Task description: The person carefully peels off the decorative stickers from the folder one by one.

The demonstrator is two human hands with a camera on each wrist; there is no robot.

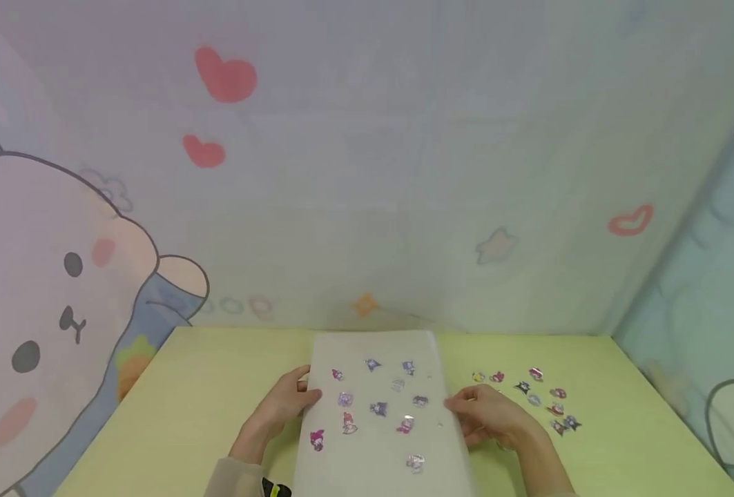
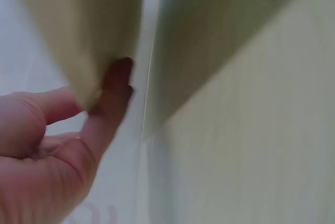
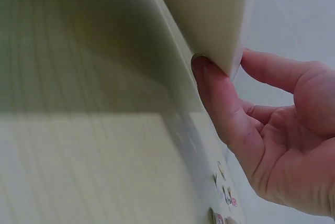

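Note:
A white board or pad (image 1: 373,442), its exact kind unclear, is held off the table with small cartoon stickers (image 1: 349,423) scattered over its upper face. My left hand (image 1: 279,404) grips its left edge. On the opposite edge, my right hand (image 1: 491,414) holds it between thumb and fingers. From below, the left wrist view shows the board's underside (image 2: 94,25) pinched by the left hand (image 2: 57,166). The right wrist view likewise has the right hand (image 3: 282,135) pinching the board's edge (image 3: 209,20), and a shadow falls on the table beneath.
Several loose cartoon stickers (image 1: 556,409) lie on the pale yellow table (image 1: 603,386) to the right of the board. A light fabric backdrop (image 1: 367,172) with hearts and a cartoon bear (image 1: 62,310) stands behind and at the left side.

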